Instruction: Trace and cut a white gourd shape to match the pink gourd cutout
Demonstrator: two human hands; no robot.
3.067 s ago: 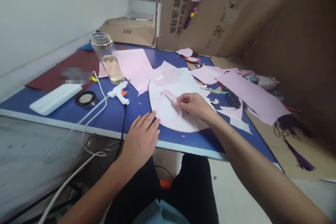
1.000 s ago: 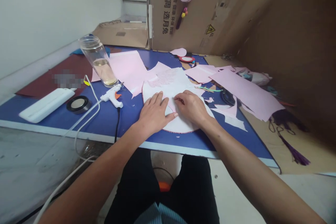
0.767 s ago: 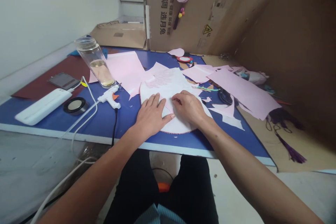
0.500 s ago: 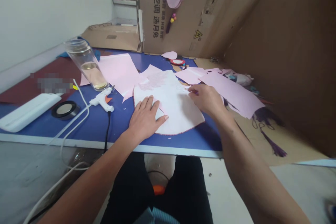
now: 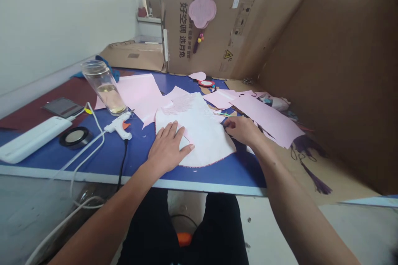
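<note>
A white fan-shaped piece (image 5: pixel 207 132) with a red-trimmed lower edge lies on the blue mat (image 5: pixel 137 153). My left hand (image 5: pixel 168 149) rests flat on its left part, fingers stretched out, covering most of a pink cutout (image 5: pixel 186 134) that peeks out beside my fingers. My right hand (image 5: pixel 243 129) is at the piece's right edge among paper scraps. Its fingers are curled together in a pinch, and what they hold is too small to make out.
A white glue gun (image 5: pixel 120 125) with its cord, a glass jar (image 5: pixel 104 87) of liquid, a black tape roll (image 5: pixel 76 136), a white power bank (image 5: pixel 31 140) and a phone (image 5: pixel 62 107) lie to the left. Pink sheets (image 5: pixel 267 114) spread to the right. Cardboard boxes (image 5: pixel 224 25) stand behind.
My left hand moved from the mat's edge onto the white piece and pressed the pink cutout flat. My right hand let the cutout go and shifted right to the piece's edge.
</note>
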